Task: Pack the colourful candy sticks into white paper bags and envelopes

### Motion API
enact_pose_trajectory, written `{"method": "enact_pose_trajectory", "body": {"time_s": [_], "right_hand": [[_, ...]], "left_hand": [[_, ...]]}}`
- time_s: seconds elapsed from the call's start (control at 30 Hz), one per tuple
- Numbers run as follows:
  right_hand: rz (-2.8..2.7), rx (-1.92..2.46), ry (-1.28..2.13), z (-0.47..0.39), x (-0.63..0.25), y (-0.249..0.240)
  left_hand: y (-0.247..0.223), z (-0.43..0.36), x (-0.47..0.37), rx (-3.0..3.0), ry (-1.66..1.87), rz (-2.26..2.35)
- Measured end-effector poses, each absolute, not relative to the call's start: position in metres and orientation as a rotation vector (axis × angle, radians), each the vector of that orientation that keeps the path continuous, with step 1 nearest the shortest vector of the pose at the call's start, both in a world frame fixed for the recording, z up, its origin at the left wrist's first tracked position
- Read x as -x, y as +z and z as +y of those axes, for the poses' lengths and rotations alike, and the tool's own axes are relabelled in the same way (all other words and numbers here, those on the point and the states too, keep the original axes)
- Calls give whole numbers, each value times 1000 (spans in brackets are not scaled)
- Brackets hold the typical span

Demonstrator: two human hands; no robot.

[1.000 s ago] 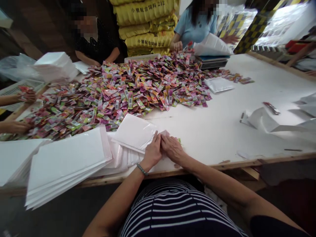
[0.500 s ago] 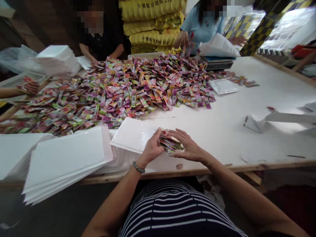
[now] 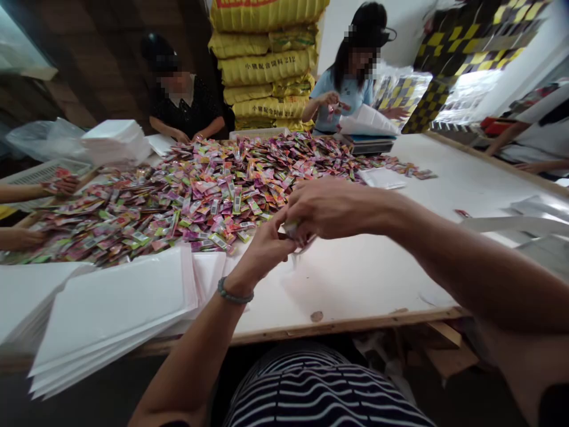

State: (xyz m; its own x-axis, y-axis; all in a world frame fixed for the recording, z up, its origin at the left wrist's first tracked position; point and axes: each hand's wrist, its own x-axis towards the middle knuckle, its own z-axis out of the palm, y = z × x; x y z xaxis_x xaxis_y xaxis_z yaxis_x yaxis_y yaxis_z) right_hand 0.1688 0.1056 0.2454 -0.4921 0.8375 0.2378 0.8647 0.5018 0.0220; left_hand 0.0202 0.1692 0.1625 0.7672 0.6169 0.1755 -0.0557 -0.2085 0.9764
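Note:
Above the table, my left hand (image 3: pixel 269 243), with a beaded bracelet on its wrist, and my right hand (image 3: pixel 326 207) meet, fingers closed on a small bundle of snack packets (image 3: pixel 304 240). My fingers cover most of the bundle, and its edges are blurred. My right hand is bent over the top, its back toward me. Just beyond both hands spreads a large heap of colourful snack packets (image 3: pixel 213 184). White padded envelopes (image 3: pixel 120 302) lie stacked to the left of my left forearm, overhanging the table edge.
The white table (image 3: pixel 355 279) has a wooden front edge. Across it are two people, one by a scale (image 3: pixel 371 144) with a white envelope on top. Another person's hands reach in at left. Another envelope stack (image 3: pixel 118 142), yellow sacks (image 3: pixel 269 65) and a white strip (image 3: pixel 515 225) are also present.
Both my hands have risen away from the table with the packets, and my right hand has turned over them. The envelope beside my left hand no longer shows there. The view has tilted up.

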Motion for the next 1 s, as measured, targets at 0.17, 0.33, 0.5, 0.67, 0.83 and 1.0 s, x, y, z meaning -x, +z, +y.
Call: {"method": "enact_pose_trajectory", "body": {"time_s": [0.17, 0.33, 0.5, 0.67, 0.83, 1.0], "right_hand": [[-2613, 1412, -21, 136, -157, 223], [-2508, 1278, -69, 118, -167, 225], [-2474, 1365, -180, 121, -166, 218], [-2352, 1381, -281, 130, -162, 204], [-2429, 1315, -214, 130, -169, 195], [-2494, 1208, -245, 121, -163, 193]], "left_hand": [[143, 183, -9, -1493, 680, 528], [165, 187, 7, -1453, 674, 514], [191, 195, 8, -1468, 669, 502], [185, 207, 8, -1416, 682, 526], [185, 208, 12, -1409, 651, 621], [188, 201, 15, -1470, 660, 681]]}}
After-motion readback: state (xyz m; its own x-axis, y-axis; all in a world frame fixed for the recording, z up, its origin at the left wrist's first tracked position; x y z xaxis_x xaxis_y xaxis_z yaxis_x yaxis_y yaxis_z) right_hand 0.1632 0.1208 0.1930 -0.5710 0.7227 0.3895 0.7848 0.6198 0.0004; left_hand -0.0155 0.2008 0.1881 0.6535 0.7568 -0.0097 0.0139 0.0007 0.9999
